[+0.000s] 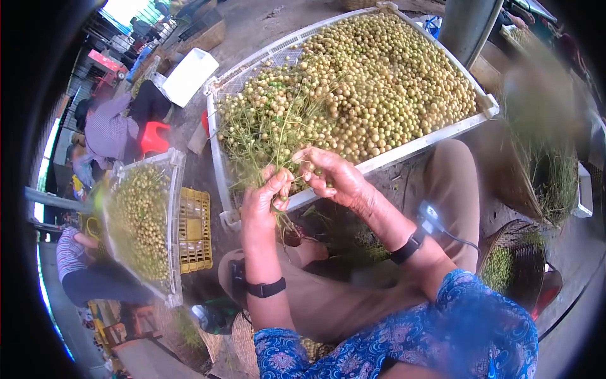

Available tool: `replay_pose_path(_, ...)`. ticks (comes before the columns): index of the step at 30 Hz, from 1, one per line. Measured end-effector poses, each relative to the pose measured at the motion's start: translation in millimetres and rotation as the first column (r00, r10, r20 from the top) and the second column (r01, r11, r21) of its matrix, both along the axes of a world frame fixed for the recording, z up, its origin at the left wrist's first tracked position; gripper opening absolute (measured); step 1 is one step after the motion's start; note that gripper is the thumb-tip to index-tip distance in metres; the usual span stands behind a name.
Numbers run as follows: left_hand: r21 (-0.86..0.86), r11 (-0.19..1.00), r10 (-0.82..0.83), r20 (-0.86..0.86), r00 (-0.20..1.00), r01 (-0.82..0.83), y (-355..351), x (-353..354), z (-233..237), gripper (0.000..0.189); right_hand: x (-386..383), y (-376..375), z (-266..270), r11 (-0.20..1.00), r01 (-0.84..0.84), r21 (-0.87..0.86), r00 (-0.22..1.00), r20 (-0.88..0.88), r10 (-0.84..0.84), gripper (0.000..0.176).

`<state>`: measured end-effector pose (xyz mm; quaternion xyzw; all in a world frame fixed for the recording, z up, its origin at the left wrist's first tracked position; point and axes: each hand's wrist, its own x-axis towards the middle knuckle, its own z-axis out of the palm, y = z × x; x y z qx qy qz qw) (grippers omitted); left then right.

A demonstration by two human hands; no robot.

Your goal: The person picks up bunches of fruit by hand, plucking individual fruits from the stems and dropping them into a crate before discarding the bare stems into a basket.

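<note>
A large white crate [404, 150] filled with small yellow-green round fruits [385, 82] rests tilted before my knees. At its near left corner lies a tangle of thin green stalks with fruits attached [265, 126]. My left hand [264, 199] grips a small bunch of these stalks at the crate's near rim. My right hand [331, 177] pinches fruits on the same bunch, fingertips touching the left hand's. Both wrists wear black bands.
Another white crate of fruits [142, 221] stands at the left beside a yellow basket [194, 230]. Two seated people work at the left [113, 129]. A dark basket with fruits [511, 265] sits at my right. A grey post [467, 25] rises behind the crate.
</note>
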<state>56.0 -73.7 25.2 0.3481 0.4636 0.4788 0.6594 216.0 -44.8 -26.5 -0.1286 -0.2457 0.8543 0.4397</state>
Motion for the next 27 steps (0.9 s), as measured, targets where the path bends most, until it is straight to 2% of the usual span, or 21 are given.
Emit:
replay_pose_path(1,-0.006,1.0,0.022,-0.006,1.0,-0.022,1,0,-2,0.021,0,-3,2,1.0,-0.005,-0.017,1.0,-0.016,0.004,0.022)
replay_pose_path(6,-0.009,0.996,0.086,-0.07,0.994,-0.087,-1,2,-2,0.021,-4,-6,0,0.994,0.061,-0.092,0.994,-0.084,-0.069,0.02)
replay_pose_path(9,-0.02,0.999,0.026,-0.04,0.999,-0.026,0,-4,-6,0.016,-4,-3,0,0.985,0.104,-0.136,0.988,-0.1,-0.118,0.016)
replay_pose_path(11,-0.031,0.999,-0.011,-0.077,0.997,0.008,0,-4,-4,0.016,-5,-1,4,0.953,0.301,0.026,0.934,0.193,-0.301,0.013)
replay_pose_path(12,-0.044,0.998,-0.044,-0.115,0.992,0.04,0,-3,-3,0.015,-4,0,7,0.952,0.304,0.026,0.934,0.191,-0.303,0.013)
replay_pose_path(14,-0.036,0.998,-0.06,-0.111,0.992,0.056,0,-5,-3,0.015,1,4,11,0.846,0.51,0.153,0.801,0.273,-0.533,0.009)
replay_pose_path(15,-0.029,0.997,-0.074,-0.106,0.992,0.071,0,-5,-3,0.016,4,9,10,0.825,0.555,0.105,0.796,0.223,-0.563,0.01)
replay_pose_path(17,-0.005,0.999,-0.036,-0.098,0.995,0.036,-2,-2,-1,0.018,18,17,7,0.866,0.5,-0.001,0.862,0.095,-0.498,0.011)
replay_pose_path(19,0.007,1.0,0.011,-0.041,0.999,-0.011,-4,-1,1,0.023,29,22,-1,0.924,0.375,-0.074,0.916,-0.119,-0.382,0.015)
replay_pose_path(20,0.007,1.0,0.007,-0.042,0.999,-0.007,-4,-1,1,0.023,32,23,-5,0.922,0.379,-0.074,0.915,-0.12,-0.386,0.015)
replay_pose_path(22,-0.015,1.0,0.016,0.01,1.0,-0.016,-4,0,-1,0.023,35,21,-9,0.954,0.28,-0.105,0.95,-0.114,-0.291,0.02)
replay_pose_path(24,-0.026,1.0,-0.013,0.031,0.999,0.014,-4,0,0,0.023,30,22,-11,0.951,0.274,-0.142,0.962,0.05,-0.269,0.021)
replay_pose_path(27,-0.044,0.998,-0.051,0.034,0.998,0.053,-2,-2,-2,0.022,25,24,-13,0.979,0.205,-0.011,0.963,0.181,-0.2,0.024)
